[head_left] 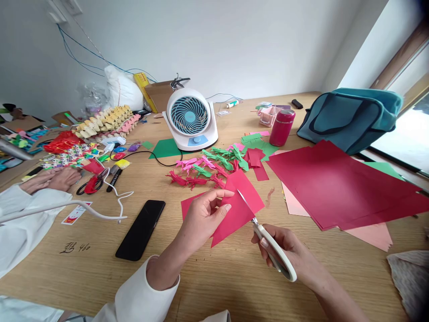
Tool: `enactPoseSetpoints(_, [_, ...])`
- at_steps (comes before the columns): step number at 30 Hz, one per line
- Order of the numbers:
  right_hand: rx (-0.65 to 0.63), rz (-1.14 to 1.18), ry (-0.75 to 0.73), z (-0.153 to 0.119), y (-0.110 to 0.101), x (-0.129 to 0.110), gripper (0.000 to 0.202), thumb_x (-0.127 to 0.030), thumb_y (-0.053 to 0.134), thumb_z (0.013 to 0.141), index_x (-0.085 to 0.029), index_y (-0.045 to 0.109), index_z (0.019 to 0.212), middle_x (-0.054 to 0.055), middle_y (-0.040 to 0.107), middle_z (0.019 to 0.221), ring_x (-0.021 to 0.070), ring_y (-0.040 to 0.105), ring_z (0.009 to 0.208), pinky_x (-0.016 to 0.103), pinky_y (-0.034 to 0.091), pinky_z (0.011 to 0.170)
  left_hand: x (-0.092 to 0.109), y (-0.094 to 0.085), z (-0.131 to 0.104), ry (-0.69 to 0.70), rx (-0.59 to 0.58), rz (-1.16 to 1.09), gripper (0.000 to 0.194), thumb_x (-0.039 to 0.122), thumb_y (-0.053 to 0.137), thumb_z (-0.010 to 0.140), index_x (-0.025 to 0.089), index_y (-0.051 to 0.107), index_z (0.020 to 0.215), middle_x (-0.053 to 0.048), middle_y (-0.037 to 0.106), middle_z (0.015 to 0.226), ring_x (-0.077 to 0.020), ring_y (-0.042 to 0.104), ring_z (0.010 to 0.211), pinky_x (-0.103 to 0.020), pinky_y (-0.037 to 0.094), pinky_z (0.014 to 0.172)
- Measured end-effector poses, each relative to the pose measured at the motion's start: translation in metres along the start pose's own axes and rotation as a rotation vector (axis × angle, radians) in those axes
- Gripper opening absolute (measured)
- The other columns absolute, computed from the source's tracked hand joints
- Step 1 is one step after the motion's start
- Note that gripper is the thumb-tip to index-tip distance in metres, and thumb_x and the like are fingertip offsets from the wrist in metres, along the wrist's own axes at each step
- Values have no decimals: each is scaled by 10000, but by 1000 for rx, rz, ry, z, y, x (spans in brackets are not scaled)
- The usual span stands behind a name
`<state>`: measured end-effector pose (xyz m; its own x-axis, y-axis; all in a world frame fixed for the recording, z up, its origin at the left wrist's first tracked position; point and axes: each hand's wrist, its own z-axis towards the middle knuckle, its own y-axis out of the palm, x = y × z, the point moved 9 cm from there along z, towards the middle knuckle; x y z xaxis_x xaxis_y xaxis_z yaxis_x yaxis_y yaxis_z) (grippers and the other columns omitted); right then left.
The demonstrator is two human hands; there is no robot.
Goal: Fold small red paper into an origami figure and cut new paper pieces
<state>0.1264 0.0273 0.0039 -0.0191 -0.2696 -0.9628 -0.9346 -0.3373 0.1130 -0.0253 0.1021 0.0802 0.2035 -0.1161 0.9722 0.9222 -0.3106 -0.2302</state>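
Near the middle of the table my left hand (207, 213) pinches a red sheet of paper (243, 197) between thumb and fingers, at the sheet's left side. White-handled scissors (275, 250) are in my right hand (284, 246), with fingers wrapped round the handles. One blade lies over the red sheet, and the paper is between the blades. Another piece of red paper (189, 205) lies flat on the table behind my left hand. Beyond the sheet is a pile of twisted pink, green and red paper pieces (214, 163).
A black phone (140, 230) lies left of my left forearm. Behind the pile stand a white fan (189, 118) and a red flask (282, 128). Large red sheets (345, 188) and a teal bag (348, 117) are at right. A person's hands (55, 179) rest at far left.
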Motion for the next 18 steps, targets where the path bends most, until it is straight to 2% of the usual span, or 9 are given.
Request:
enactPoseSetpoints(8, [17, -38, -4, 1, 0, -1, 494, -660, 610, 821, -173, 542, 775, -38, 475, 591, 92, 452, 491, 222, 353, 473, 1, -2, 1, -1, 10, 0, 256, 246, 617, 869, 183, 648, 1115, -52, 667, 992, -142, 593, 845, -228, 466, 719])
enactPoseSetpoints(12, [27, -45, 7, 1, 0, -2, 503, -678, 614, 805, -183, 529, 760, -48, 446, 563, 90, 405, 485, 223, 331, 463, 1, -3, 3, -9, 15, -19, 259, 237, 631, 849, 171, 656, 1098, -55, 674, 973, -143, 600, 827, -231, 474, 715])
enactPoseSetpoints(18, [24, -71, 9, 1, 4, -2, 477, -646, 623, 817, -177, 544, 775, -49, 429, 575, 89, 379, 512, 220, 320, 475, 11, -12, 4, 64, 102, -18, 183, 206, 623, 845, 155, 684, 1009, -66, 675, 1008, -144, 614, 871, -231, 487, 753])
